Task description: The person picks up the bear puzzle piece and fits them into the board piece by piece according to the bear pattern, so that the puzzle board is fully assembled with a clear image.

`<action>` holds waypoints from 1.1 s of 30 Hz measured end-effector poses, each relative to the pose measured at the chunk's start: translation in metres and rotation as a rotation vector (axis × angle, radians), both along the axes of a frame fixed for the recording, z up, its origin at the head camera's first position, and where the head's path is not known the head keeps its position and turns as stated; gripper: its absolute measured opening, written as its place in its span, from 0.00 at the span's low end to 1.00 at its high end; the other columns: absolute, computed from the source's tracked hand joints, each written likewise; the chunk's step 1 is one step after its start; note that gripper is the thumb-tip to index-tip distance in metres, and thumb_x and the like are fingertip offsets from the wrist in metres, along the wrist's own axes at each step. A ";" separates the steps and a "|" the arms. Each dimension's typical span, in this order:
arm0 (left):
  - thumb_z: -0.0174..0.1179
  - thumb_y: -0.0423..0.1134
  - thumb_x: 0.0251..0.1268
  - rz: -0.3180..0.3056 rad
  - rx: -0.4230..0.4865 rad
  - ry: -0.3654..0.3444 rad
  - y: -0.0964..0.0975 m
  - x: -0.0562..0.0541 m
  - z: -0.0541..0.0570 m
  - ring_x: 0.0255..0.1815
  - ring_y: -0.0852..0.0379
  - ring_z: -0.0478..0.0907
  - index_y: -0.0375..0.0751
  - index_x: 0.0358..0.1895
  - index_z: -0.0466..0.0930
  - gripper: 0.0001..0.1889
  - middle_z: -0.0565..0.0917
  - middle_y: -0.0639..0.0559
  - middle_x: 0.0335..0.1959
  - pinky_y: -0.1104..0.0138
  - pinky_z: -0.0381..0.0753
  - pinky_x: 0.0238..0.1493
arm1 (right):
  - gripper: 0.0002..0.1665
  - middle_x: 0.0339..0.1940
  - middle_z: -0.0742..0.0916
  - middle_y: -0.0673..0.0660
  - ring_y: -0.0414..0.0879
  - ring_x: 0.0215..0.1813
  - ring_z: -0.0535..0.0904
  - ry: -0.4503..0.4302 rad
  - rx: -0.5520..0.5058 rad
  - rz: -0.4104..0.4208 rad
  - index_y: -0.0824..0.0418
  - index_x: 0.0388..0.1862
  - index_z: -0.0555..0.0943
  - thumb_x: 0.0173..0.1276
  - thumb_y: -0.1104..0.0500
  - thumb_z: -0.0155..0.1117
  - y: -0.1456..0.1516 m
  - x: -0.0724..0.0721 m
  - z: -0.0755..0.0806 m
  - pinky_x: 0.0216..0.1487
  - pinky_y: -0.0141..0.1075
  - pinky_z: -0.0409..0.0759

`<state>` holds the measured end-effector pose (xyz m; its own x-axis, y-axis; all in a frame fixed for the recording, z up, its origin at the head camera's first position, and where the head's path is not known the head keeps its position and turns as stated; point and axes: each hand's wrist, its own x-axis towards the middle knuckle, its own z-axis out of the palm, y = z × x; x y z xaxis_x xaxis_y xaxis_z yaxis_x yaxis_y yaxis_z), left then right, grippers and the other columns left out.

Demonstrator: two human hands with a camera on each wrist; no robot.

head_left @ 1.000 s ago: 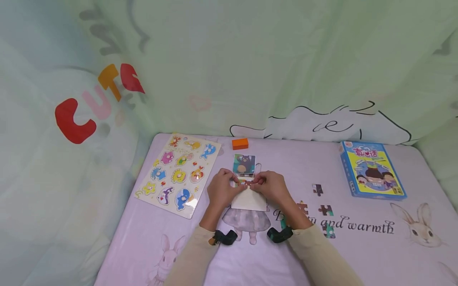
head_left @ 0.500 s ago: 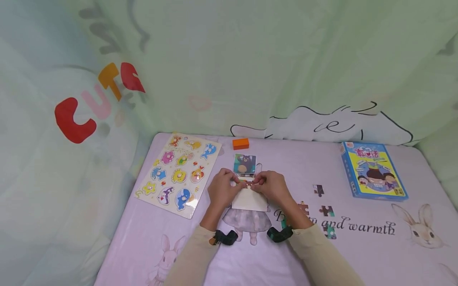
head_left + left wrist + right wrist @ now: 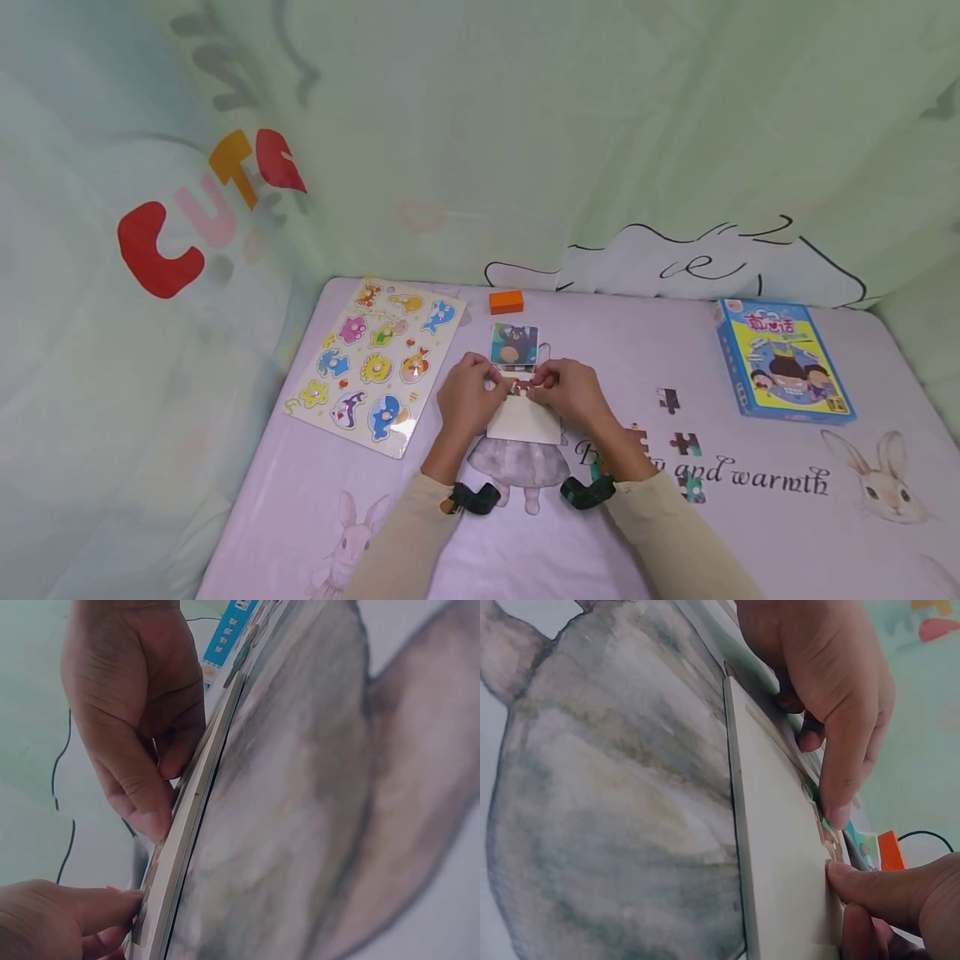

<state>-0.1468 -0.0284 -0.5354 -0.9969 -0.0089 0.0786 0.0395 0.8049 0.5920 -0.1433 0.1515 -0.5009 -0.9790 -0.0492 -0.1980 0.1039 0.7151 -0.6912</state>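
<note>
Both hands meet over a flat pale puzzle tray [image 3: 523, 422] lying on the printed tablecloth. Along its far part sit a few coloured jigsaw pieces [image 3: 519, 387]. My left hand [image 3: 467, 400] has its thumb and bent fingers on a small puzzle piece there. Close beside it, my right hand [image 3: 576, 396] pinches a puzzle piece between thumb and curled fingers. The right wrist view shows the right thumb [image 3: 849, 879] at the edge of the pieces, with much of them hidden behind the fingers. Just beyond the tray lies a square picture of a bear [image 3: 514, 344].
An animal peg board [image 3: 378, 367] lies on the left. Behind the bear picture sits an orange block [image 3: 506, 302]. Loose jigsaw pieces [image 3: 685, 443] lie right of the right forearm, and a blue and yellow box [image 3: 786, 362] stands farther right.
The left thumb has drawn back slightly to the left, showing more of the coloured pieces between the hands. The right hand stays nearly in place.
</note>
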 end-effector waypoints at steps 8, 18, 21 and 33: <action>0.69 0.50 0.62 0.003 -0.005 -0.023 0.000 0.000 0.001 0.47 0.58 0.80 0.53 0.29 0.85 0.09 0.82 0.58 0.46 0.60 0.79 0.45 | 0.11 0.32 0.84 0.55 0.48 0.36 0.75 -0.059 -0.005 0.038 0.60 0.41 0.87 0.67 0.54 0.73 0.006 0.000 0.008 0.34 0.33 0.73; 0.69 0.50 0.62 0.000 0.015 -0.025 -0.001 0.000 0.001 0.49 0.57 0.81 0.53 0.28 0.85 0.09 0.83 0.57 0.48 0.59 0.79 0.45 | 0.14 0.44 0.87 0.57 0.53 0.47 0.79 -0.060 0.015 0.015 0.57 0.49 0.87 0.72 0.50 0.66 0.039 0.007 0.032 0.41 0.37 0.78; 0.69 0.50 0.62 -0.005 0.022 -0.024 -0.001 0.000 0.000 0.49 0.58 0.80 0.53 0.28 0.85 0.09 0.83 0.57 0.48 0.59 0.79 0.45 | 0.16 0.47 0.87 0.59 0.54 0.49 0.79 -0.047 0.018 -0.014 0.57 0.51 0.86 0.72 0.49 0.66 0.057 0.012 0.038 0.40 0.36 0.78; 0.69 0.51 0.63 -0.014 0.009 -0.014 -0.002 -0.001 -0.002 0.48 0.57 0.81 0.53 0.29 0.85 0.09 0.83 0.56 0.48 0.60 0.79 0.44 | 0.31 0.56 0.84 0.66 0.58 0.53 0.77 -0.095 0.056 -0.133 0.60 0.61 0.81 0.74 0.38 0.60 0.126 0.032 0.042 0.40 0.35 0.77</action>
